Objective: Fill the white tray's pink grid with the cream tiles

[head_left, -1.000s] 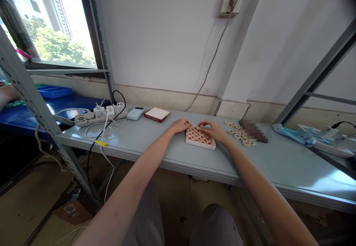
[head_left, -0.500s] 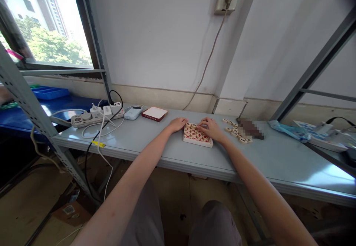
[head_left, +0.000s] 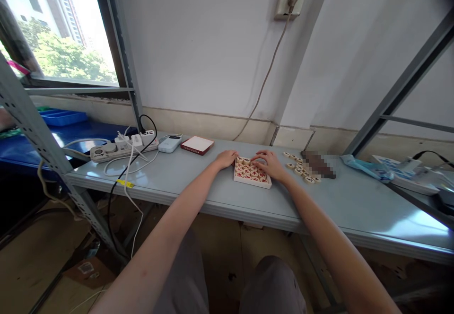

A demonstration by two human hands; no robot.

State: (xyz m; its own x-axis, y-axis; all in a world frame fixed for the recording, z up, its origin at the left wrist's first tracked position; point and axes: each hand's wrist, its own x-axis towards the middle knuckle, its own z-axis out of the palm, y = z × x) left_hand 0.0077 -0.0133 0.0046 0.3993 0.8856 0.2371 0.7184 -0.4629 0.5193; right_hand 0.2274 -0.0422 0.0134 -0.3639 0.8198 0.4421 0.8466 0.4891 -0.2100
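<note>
1. Left hand (head_left: 227, 159): at the white tray's far-left corner, fingers curled; can't tell if it's gripping the edge or just resting against it.
2. Right hand (head_left: 270, 165): fingers bent over the far-right part of the tray, at the pieces; can't tell if one is pinched.
3. White tray (head_left: 251, 182): flat on the grey shelf (head_left: 220, 196), between the hands.
4. Done so far: round pieces (head_left: 247, 172) lie in rows inside the tray, red characters up on the near rows. Looks mostly filled; far-right part hidden by the right fingers, so no full count.
5. Outside so far: loose round pieces (head_left: 300, 167) scattered just right of the right hand, beside a pixelated brown item (head_left: 317, 164).
6. Red-edged box part (head_left: 197, 145): beyond and left of the left hand, apart from the tray, not on it.
</note>
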